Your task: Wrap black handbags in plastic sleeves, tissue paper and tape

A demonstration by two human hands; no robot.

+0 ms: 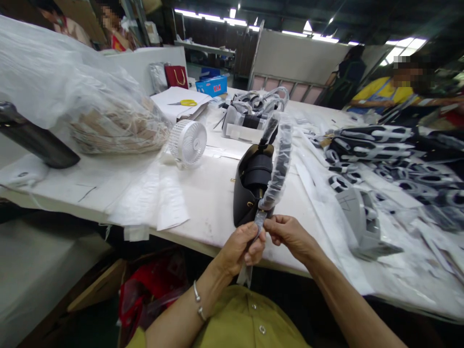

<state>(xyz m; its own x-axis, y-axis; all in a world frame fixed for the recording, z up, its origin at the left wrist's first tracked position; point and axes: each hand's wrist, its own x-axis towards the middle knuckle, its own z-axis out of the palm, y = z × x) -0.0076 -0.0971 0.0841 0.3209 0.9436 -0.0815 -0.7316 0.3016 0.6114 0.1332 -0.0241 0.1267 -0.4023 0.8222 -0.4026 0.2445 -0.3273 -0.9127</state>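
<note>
A black handbag (251, 186) stands on the white table (203, 193) just in front of me. Its handle (278, 159) arches up and toward me, wrapped in clear plastic film. My left hand (239, 247) is closed on the near end of the wrapped handle, with a strip of film hanging below the fingers. My right hand (288, 233) pinches the same end from the right, fingers pressed together. Both hands meet at the table's front edge.
A small white fan (187, 143) stands left of the bag. A big plastic sack of tan material (108, 121) lies at far left. Wrapped black straps (380, 145) cover the right side, with a grey holder (358, 217). Yellow scissors (185, 102) and other people are behind.
</note>
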